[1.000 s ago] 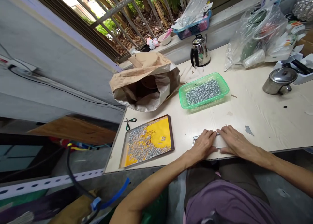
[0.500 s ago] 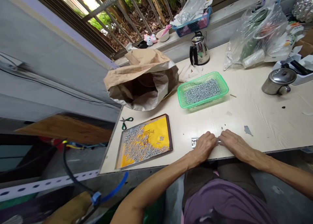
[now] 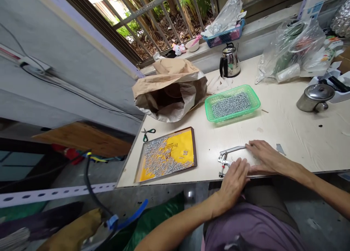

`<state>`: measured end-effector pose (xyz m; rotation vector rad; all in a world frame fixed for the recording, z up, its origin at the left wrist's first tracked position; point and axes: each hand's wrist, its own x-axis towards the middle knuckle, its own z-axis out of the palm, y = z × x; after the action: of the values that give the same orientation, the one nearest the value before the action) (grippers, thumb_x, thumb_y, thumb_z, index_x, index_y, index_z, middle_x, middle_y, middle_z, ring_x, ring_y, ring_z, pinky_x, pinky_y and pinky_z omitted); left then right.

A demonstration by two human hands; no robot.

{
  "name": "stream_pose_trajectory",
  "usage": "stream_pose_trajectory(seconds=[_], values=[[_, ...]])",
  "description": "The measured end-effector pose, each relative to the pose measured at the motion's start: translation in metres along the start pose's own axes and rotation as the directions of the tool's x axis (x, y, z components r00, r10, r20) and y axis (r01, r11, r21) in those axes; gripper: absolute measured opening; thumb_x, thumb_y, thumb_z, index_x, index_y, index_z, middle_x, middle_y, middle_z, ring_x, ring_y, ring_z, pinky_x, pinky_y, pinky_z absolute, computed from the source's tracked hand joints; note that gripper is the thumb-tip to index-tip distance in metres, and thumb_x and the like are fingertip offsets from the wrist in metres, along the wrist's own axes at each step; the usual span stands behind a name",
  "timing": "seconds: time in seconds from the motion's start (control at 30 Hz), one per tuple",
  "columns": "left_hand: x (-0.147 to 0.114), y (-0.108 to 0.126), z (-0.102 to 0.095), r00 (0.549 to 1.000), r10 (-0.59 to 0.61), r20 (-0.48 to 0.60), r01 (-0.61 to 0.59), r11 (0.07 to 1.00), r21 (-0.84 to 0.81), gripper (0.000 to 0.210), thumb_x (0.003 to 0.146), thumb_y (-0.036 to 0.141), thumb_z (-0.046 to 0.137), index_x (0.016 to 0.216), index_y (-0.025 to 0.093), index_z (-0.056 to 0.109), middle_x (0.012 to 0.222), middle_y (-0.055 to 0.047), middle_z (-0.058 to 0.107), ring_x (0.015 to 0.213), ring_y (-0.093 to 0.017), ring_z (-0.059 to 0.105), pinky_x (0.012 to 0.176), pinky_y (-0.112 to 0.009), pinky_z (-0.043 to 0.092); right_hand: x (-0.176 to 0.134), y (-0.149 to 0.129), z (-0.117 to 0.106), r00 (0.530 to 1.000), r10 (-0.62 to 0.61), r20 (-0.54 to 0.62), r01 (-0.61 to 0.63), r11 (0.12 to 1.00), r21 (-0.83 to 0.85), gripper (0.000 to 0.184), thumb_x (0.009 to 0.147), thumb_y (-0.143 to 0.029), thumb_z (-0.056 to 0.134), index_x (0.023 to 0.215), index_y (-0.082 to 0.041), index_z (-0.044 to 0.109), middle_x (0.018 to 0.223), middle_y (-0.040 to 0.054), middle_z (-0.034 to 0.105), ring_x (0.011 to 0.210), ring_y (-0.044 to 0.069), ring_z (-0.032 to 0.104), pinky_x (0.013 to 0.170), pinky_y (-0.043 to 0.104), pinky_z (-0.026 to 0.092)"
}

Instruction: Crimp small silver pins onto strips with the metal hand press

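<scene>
A small metal hand tool [image 3: 224, 161] lies near the table's front edge, with a coil spring around its upright part and a long flat lever [image 3: 233, 149] slanting up to the right. My right hand [image 3: 264, 156] has its fingertips closed at the far end of that lever. Over the tool's lower arm lies my left hand [image 3: 235, 180], fingers close together and bent around it; what sits beneath them is hidden. To the left, a shallow tray [image 3: 195, 149] holds a yellow envelope [image 3: 188, 138] and many small metal pins [image 3: 158, 159].
A green basket [image 3: 207, 114] of similar pins stands beyond my hands. Around it are an open paper sack [image 3: 175, 83], scissors [image 3: 147, 133], a steel kettle [image 3: 230, 61], a lidded steel cup [image 3: 314, 99] and a clear plastic bag [image 3: 292, 50]. A grey scrap [image 3: 279, 149] lies beside my right hand.
The tool's lever has swung up and apart from its lower arm, with my right hand at its end. My left hand has shifted down, uncovering more of the tool. The whole view has tilted slightly.
</scene>
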<state>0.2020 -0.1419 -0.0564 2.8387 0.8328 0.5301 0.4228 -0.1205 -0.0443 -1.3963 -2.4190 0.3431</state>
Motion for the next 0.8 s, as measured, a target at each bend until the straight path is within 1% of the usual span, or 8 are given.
stream_pose_trajectory(seconds=[0.17,0.3,0.4,0.5,0.57,0.63,0.73,0.8], values=[[-0.021,0.024,-0.010,0.998,0.025,0.056,-0.022,0.999,-0.050,0.043,0.092,0.026,0.049,0.128,0.003,0.045,0.132,-0.021,0.053,0.131,-0.028,0.042,0.103,-0.042,0.045,0.032,-0.029,0.003,0.987,-0.152,-0.058,0.146,0.985,-0.096,0.028,0.087,-0.018,0.053,0.113,-0.022,0.062,0.124,0.0120,0.055,0.122,0.030,0.042,0.098,0.048,0.037],[-0.034,0.019,-0.020,0.996,0.047,-0.081,-0.057,0.989,-0.138,0.023,0.092,0.021,0.049,0.111,0.009,0.057,0.108,-0.014,0.066,0.111,-0.022,0.058,0.095,-0.037,0.051,0.066,-0.073,0.015,0.926,-0.323,0.193,0.345,0.934,-0.092,0.015,0.086,-0.015,0.054,0.087,-0.019,0.068,0.100,0.0092,0.063,0.104,0.025,0.051,0.082,0.038,0.044],[-0.049,0.007,-0.028,0.980,-0.070,-0.186,0.043,0.989,-0.144,0.015,0.092,0.016,0.049,0.100,0.012,0.060,0.088,-0.008,0.067,0.087,-0.017,0.062,0.077,-0.031,0.056,0.079,-0.091,0.023,0.868,-0.356,0.345,0.405,0.911,-0.080,0.014,0.082,-0.009,0.055,0.076,-0.015,0.066,0.089,0.0099,0.061,0.095,0.024,0.052,0.077,0.036,0.043],[-0.062,-0.008,-0.035,0.950,-0.233,-0.207,0.214,0.970,-0.112,0.015,0.092,0.015,0.047,0.099,0.014,0.060,0.085,-0.008,0.065,0.080,-0.017,0.058,0.069,-0.029,0.054,0.081,-0.092,0.031,0.865,-0.377,0.333,0.407,0.913,-0.026,0.013,0.077,-0.004,0.055,0.081,-0.013,0.064,0.092,0.0115,0.060,0.093,0.023,0.053,0.078,0.035,0.042],[-0.068,-0.015,-0.036,0.929,-0.298,-0.218,0.281,0.954,-0.104,0.015,0.093,0.015,0.046,0.100,0.014,0.060,0.087,-0.008,0.064,0.081,-0.017,0.057,0.070,-0.030,0.053,0.080,-0.088,0.038,0.878,-0.386,0.281,0.383,0.921,0.068,0.013,0.078,-0.004,0.054,0.082,-0.014,0.062,0.090,0.0101,0.059,0.087,0.021,0.054,0.075,0.032,0.043],[-0.070,-0.021,-0.034,0.915,-0.327,-0.236,0.308,0.944,-0.114,0.015,0.093,0.015,0.046,0.099,0.015,0.060,0.087,-0.007,0.064,0.082,-0.017,0.055,0.070,-0.030,0.052,0.078,-0.085,0.044,0.915,-0.374,0.153,0.335,0.914,0.228,0.013,0.084,-0.006,0.049,0.086,-0.015,0.059,0.088,0.0077,0.059,0.080,0.017,0.055,0.070,0.029,0.045],[-0.066,-0.029,-0.028,0.901,-0.342,-0.266,0.317,0.939,-0.133,0.016,0.093,0.013,0.045,0.094,0.016,0.060,0.083,-0.006,0.062,0.080,-0.016,0.054,0.070,-0.029,0.050,0.085,-0.081,0.036,0.948,-0.251,-0.197,0.314,0.844,0.436,0.014,0.092,-0.013,0.042,0.093,-0.017,0.056,0.086,0.0051,0.060,0.076,0.014,0.057,0.066,0.026,0.048],[-0.060,-0.032,-0.023,0.896,-0.339,-0.286,0.313,0.940,-0.136,0.016,0.094,0.014,0.044,0.091,0.016,0.060,0.080,-0.005,0.061,0.078,-0.016,0.053,0.069,-0.028,0.049,0.097,-0.072,0.014,0.903,-0.131,-0.408,0.314,0.850,0.423,0.013,0.094,-0.019,0.042,0.096,-0.018,0.055,0.085,0.0041,0.060,0.076,0.015,0.058,0.066,0.027,0.049]])
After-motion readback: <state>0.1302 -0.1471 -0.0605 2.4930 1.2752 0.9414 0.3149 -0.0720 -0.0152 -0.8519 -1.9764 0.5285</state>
